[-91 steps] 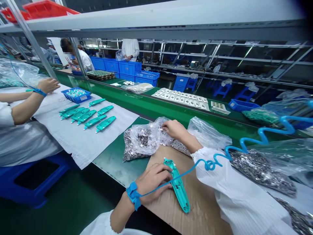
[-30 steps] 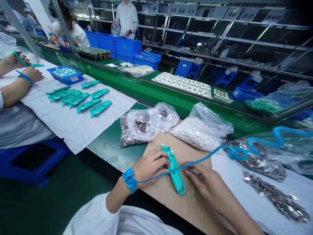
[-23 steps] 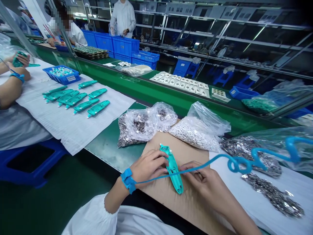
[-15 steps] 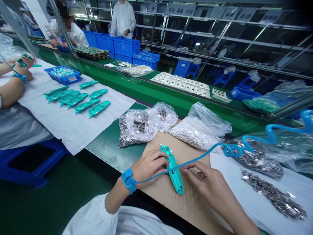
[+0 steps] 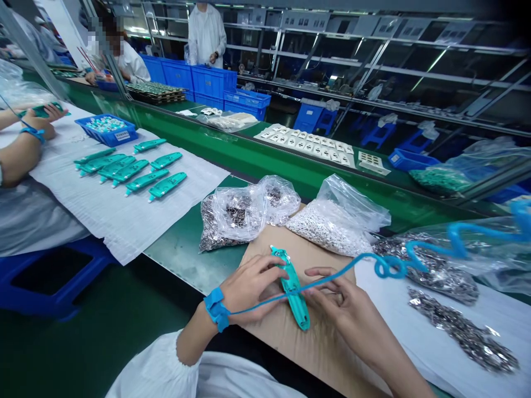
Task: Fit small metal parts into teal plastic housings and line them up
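Observation:
A teal plastic housing [image 5: 292, 287] lies lengthwise on a brown cardboard sheet [image 5: 286, 337] before me. My left hand [image 5: 251, 287] grips its left side with curled fingers; a blue wrist strap [image 5: 215, 309] with a coiled blue cord [image 5: 398, 265] runs from that wrist across the housing. My right hand [image 5: 337, 298] is against the housing's right side, fingers pinched together; what they hold is too small to make out. Behind the cardboard lie clear bags of small metal parts [image 5: 240, 215] and a bag of small white parts [image 5: 332, 224].
Loose metal parts [image 5: 460, 331] lie on white foam at the right. Several teal housings [image 5: 133, 168] and a blue tray [image 5: 107, 128] sit on a white sheet at the left, by a co-worker's hands [image 5: 37, 119]. A green conveyor [image 5: 249, 155] carries white plates [image 5: 309, 146].
My right hand left the bag of metal parts and came down beside the teal housing. Over the last second it has edged closer against the housing; the left hand stays put.

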The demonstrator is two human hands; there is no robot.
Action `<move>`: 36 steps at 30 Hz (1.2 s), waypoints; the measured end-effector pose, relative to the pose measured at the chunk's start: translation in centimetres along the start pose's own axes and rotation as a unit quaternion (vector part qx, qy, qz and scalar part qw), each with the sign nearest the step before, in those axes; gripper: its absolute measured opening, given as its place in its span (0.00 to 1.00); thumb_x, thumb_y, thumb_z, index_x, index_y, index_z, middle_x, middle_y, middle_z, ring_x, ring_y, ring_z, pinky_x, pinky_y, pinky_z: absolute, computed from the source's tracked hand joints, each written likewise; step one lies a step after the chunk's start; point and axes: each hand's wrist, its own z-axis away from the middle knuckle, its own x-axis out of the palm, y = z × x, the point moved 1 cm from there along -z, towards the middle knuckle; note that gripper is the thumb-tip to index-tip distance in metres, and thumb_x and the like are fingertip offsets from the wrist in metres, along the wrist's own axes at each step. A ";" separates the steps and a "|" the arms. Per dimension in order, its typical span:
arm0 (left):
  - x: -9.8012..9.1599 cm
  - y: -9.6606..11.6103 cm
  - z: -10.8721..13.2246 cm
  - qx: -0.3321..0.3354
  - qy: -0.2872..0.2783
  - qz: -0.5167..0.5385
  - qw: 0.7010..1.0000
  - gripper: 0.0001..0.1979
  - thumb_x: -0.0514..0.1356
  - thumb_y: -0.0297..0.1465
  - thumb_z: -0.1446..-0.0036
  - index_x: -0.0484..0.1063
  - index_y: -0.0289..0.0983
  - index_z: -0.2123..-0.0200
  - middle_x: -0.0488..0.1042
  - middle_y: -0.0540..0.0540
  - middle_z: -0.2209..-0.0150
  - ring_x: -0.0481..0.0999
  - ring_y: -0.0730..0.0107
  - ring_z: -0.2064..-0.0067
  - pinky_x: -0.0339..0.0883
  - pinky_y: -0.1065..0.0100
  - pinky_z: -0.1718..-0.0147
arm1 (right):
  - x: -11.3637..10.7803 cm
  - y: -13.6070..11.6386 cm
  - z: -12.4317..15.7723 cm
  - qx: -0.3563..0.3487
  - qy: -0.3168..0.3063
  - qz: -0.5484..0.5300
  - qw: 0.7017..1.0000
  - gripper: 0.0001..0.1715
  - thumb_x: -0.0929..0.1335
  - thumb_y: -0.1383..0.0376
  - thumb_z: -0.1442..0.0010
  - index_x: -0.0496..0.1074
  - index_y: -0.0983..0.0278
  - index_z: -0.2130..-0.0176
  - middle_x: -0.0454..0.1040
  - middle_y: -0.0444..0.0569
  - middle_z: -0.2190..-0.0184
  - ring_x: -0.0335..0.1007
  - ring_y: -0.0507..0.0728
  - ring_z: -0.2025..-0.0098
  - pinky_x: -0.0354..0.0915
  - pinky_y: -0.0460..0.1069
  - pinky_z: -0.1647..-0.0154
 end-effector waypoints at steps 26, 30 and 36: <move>-0.7 4.1 -0.1 0.067 0.096 0.162 0.980 0.12 0.58 0.35 0.32 0.78 0.35 0.64 0.80 0.45 0.68 0.78 0.69 0.65 0.71 0.70 0.60 | 1.1 -3.3 1.4 0.066 -0.151 -0.254 0.953 0.28 0.77 0.53 0.46 0.56 0.60 0.70 0.74 0.40 0.78 0.59 0.45 0.81 0.57 0.41 0.79; -0.2 4.9 -0.1 0.022 0.167 0.153 0.974 0.10 0.62 0.35 0.35 0.79 0.35 0.65 0.79 0.44 0.69 0.78 0.69 0.68 0.71 0.70 0.66 | 1.4 -3.3 1.3 0.090 -0.161 -0.280 0.942 0.32 0.76 0.47 0.49 0.53 0.59 0.69 0.71 0.37 0.81 0.43 0.42 0.87 0.40 0.41 0.87; -0.1 5.0 0.1 0.062 0.212 0.064 0.973 0.07 0.61 0.31 0.35 0.77 0.37 0.66 0.79 0.46 0.69 0.77 0.69 0.69 0.70 0.69 0.67 | 1.4 -4.0 1.5 0.069 -0.107 -0.231 0.965 0.26 0.71 0.45 0.42 0.62 0.62 0.68 0.69 0.39 0.80 0.51 0.45 0.83 0.47 0.42 0.83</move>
